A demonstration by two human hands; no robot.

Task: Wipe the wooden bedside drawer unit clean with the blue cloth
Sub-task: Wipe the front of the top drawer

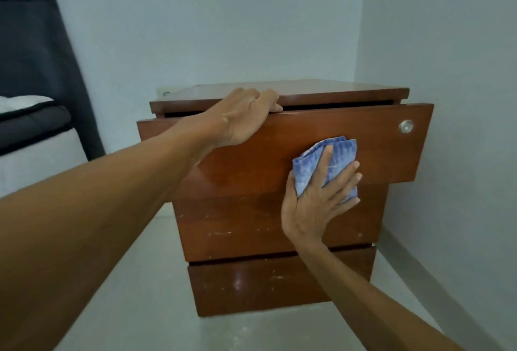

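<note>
- Drawer unit [279, 210] of reddish wood stands on the floor [134, 280] in the corner of the room, close to the right wall, with the bed [33, 121] well apart to the left.
- Its top drawer [377, 149] sits pulled out a little nearer than the two fronts below it, so I judge it will slide if pushed hard.
- My left hand [240, 118] rests on that drawer's top edge, fingers curled over the lip into the gap under the top panel; this looks like the best place to brace it.
- My right hand [316, 205] presses the blue cloth [327, 166] flat on the drawer front, fingers spread apart over the folded pad.
- Soft and light, the cloth should bunch easily, so I judge an open palm holds it better than a pinch.
- Glossy, stiff wood probably lets the cloth glide; the round metal lock [405, 126] at the far right may snag it.
- Pale specks show on the lower fronts, seemingly not wiped yet.
</note>
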